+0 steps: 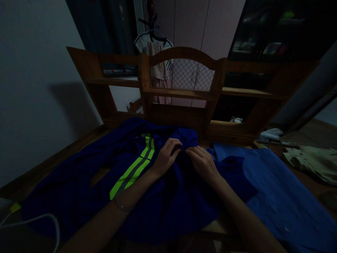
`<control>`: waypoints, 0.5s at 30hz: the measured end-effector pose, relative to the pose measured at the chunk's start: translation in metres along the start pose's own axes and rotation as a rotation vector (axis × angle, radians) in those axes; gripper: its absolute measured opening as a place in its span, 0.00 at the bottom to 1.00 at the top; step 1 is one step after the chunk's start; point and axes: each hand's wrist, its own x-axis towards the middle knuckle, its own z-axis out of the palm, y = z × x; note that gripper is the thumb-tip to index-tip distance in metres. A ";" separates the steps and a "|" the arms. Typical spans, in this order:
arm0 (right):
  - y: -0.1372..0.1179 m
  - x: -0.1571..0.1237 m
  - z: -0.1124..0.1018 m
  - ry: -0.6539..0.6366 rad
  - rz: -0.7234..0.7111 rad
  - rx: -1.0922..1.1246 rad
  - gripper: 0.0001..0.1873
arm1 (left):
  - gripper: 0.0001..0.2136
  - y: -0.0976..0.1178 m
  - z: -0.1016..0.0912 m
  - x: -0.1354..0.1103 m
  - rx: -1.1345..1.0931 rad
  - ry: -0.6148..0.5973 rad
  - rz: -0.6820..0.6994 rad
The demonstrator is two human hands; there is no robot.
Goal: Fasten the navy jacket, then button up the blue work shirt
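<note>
A dark blue work jacket (pixel 168 196) with a yellow-green and grey reflective stripe (pixel 134 170) lies spread over the wooden desk. My left hand (pixel 168 154) pinches the jacket's cloth near its upper edge, thumb against the fingers. Close on its right, my right hand (pixel 201 160) has its fingers closed on the same cloth, by what looks like the collar. The fold between the two hands is dark, and its details are hard to make out. A bracelet circles my left wrist.
Lighter blue cloth (pixel 273 189) lies to the right. Behind the jacket rises a wooden shelf unit (pixel 181 93). A white cable (pixel 50 216) curves at the lower left. Pale folded cloth (pixel 313 163) lies at far right, and clothes (pixel 158 59) hang on a stand behind.
</note>
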 end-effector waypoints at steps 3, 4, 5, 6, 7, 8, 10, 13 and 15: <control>-0.001 0.000 0.002 0.027 0.030 0.010 0.12 | 0.09 0.000 0.000 0.000 0.008 0.094 -0.035; -0.001 0.000 0.003 0.040 0.044 0.020 0.11 | 0.07 0.000 0.000 -0.001 0.014 0.094 -0.033; -0.001 0.000 0.003 0.053 0.058 0.031 0.11 | 0.05 0.000 0.000 -0.001 0.019 0.075 -0.020; -0.001 0.000 0.003 0.066 0.073 0.042 0.10 | 0.04 0.000 0.000 -0.002 0.019 0.042 -0.001; -0.001 0.000 0.003 0.076 0.087 0.052 0.10 | 0.05 0.000 0.001 -0.002 0.012 0.004 0.018; -0.001 0.000 0.003 0.088 0.101 0.059 0.10 | 0.06 0.000 0.001 -0.003 -0.003 -0.028 0.034; -0.001 0.000 0.003 0.107 0.128 0.071 0.09 | 0.08 0.001 0.002 -0.003 -0.042 -0.062 0.045; -0.001 0.000 0.002 0.133 0.160 0.088 0.08 | 0.08 0.002 0.002 -0.003 -0.080 -0.066 0.022; -0.001 0.000 0.002 0.138 0.170 0.099 0.08 | 0.07 0.003 0.002 -0.002 -0.082 -0.054 0.004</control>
